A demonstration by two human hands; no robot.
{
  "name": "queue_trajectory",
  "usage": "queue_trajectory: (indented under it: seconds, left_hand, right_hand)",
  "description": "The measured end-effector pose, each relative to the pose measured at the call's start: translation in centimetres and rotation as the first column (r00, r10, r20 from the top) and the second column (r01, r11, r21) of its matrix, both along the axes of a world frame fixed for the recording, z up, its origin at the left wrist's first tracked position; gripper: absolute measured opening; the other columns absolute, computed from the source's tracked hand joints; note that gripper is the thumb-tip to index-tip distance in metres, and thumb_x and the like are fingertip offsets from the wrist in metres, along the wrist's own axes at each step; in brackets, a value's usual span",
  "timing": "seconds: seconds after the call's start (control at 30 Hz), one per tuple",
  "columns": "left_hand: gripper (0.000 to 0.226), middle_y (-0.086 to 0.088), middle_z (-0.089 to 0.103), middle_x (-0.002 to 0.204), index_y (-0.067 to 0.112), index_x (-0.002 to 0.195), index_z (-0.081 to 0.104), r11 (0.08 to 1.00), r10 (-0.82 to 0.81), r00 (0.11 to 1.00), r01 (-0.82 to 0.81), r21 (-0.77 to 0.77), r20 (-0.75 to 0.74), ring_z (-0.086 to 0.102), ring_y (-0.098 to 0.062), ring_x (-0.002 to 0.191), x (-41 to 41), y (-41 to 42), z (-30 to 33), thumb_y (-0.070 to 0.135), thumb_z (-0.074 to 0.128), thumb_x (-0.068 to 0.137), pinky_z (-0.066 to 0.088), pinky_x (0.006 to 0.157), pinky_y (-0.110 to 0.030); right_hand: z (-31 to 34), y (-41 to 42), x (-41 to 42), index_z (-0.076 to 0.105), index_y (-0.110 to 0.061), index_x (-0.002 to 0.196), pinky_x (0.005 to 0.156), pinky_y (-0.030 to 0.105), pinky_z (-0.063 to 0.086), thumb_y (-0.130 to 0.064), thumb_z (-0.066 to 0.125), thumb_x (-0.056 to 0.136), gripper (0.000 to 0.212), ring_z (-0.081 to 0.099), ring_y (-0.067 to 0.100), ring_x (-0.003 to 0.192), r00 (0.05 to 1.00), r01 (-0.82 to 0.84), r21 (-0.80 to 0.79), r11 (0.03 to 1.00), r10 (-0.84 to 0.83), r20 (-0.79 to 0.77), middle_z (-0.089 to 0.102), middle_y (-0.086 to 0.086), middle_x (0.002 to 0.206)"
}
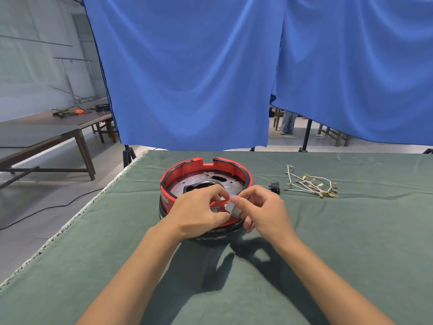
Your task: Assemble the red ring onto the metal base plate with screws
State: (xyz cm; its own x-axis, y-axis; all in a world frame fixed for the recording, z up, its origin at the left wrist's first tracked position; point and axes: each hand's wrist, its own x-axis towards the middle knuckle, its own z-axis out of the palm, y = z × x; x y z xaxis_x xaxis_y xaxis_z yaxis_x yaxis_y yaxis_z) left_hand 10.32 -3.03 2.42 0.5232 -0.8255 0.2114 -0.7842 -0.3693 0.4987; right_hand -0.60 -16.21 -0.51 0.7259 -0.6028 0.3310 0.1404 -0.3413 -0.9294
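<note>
Hands: left hand (199, 213) and right hand (262, 209) meet at the near rim, fingers curled, together pinching a small grey block (234, 208).
Ring: red ring (178, 171) sits around the metal plate (203, 179), mid-table (351, 242).
Handling: likely stiff, light plastic; best held by the rim.
Aside: wire bundle (311, 185), well right.

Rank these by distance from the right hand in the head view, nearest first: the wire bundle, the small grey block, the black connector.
From the right hand:
1. Small grey block, pinched in its fingers at the red ring's near rim.
2. Black connector, on the cloth just beyond the hand.
3. Wire bundle, farther right on the cloth.
</note>
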Motion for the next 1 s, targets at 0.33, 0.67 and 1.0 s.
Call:
queue_trajectory:
  seconds: [0.33, 0.67, 1.0]
  left_hand:
    - [0.032, 0.012, 0.072, 0.092, 0.048, 0.099, 0.067, 0.997, -0.020, 0.992, 0.011, -0.077, -0.126, 0.065, -0.009, 0.094, 0.1, 0.0, 0.2, 0.057, 0.059, 0.070, 0.048, 0.090, -0.039]
    - [0.031, 0.011, 0.073, 0.087, 0.051, 0.101, 0.067, 0.994, -0.049, 0.994, 0.040, -0.098, -0.098, 0.065, -0.011, 0.088, 0.0, 0.1, 0.3, 0.058, 0.053, 0.075, 0.049, 0.084, -0.041]
    - [0.052, 0.012, 0.068, 0.114, 0.032, 0.124, 0.062, 0.942, -0.094, 0.988, 0.050, -0.331, -0.120, 0.059, 0.002, 0.110, 0.1, 0.0, -0.5, 0.037, 0.078, 0.075, 0.047, 0.099, -0.035]
  right_hand:
    - [1.1, 0.0, -0.4, 0.066, -0.006, 0.079, 0.038, 0.025, 0.048, 0.000, 0.037, 0.096, 0.035, 0.056, 0.020, 0.039, 0.989, -0.145, 0.339, 0.929, 0.149, 0.013, 0.058, 0.008, 0.052]
    - [1.0, 0.1, -0.8, 0.067, -0.017, 0.096, 0.046, 0.029, 0.053, 0.002, 0.055, 0.088, 0.024, 0.066, 0.022, 0.052, 0.986, -0.163, 0.117, 0.980, 0.167, -0.025, 0.067, 0.000, 0.064]
    - [1.2, 0.5, -0.7, 0.067, -0.009, 0.086, 0.048, 0.027, 0.055, -0.011, 0.066, 0.087, 0.003, 0.069, 0.020, 0.058, 0.988, -0.147, 0.262, 0.954, 0.157, -0.015, 0.071, 0.002, 0.066]
